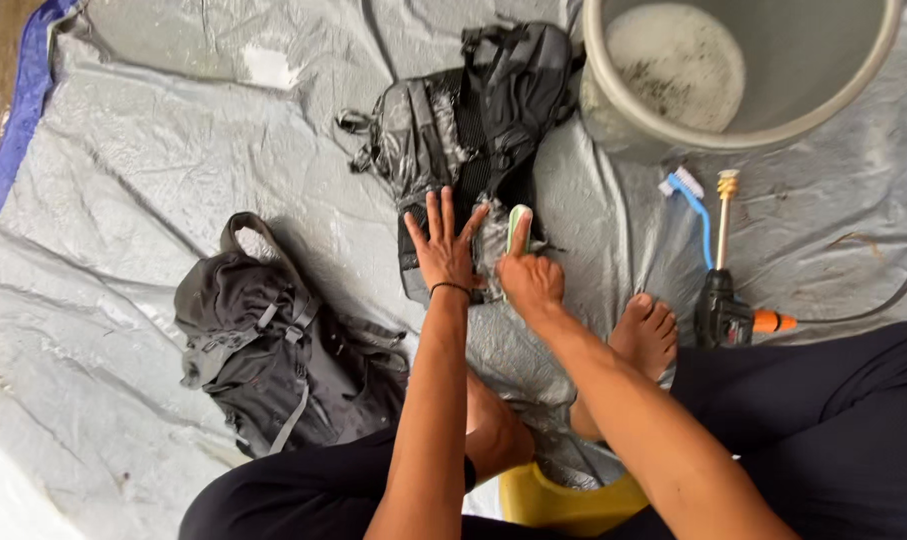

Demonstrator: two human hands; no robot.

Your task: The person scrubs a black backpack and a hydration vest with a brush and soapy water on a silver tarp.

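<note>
While I sat low on a yellow stool (563,500), my knees spread in dark trousers, both of my arms reached forward to the wet backpack (468,140) that lay on the grey tarp (133,160) straight in front of me. My left hand (445,250) lay flat on the near end of that backpack, fingers spread wide and holding nothing, a thin black band around the wrist. My right hand (529,280) sat just beside it, fingers closed around a small scrub brush (517,225) with a white and green back, which was pressed against the backpack's near edge. My bare right foot (645,335) rested on the tarp just to the right of the backpack's near end, close behind the brush hand.

Left of the wet backpack and nearer to me lay a second, dark backpack (273,350), its straps loose, apart from the first one. To the right of the wet backpack, beyond my foot, a black spray gun (725,300) with an orange fitting and a brass nozzle lay on the tarp, with a hose running off from it to the right. A blue-handled brush (695,205) with white bristles lay just beside the gun's lance. Farther off, right of the wet backpack's far end and touching it, stood a large grey bucket (773,125) with foamy water in the bottom. At the far left, the tarp's blue edge (23,110) met bare ground.
</note>
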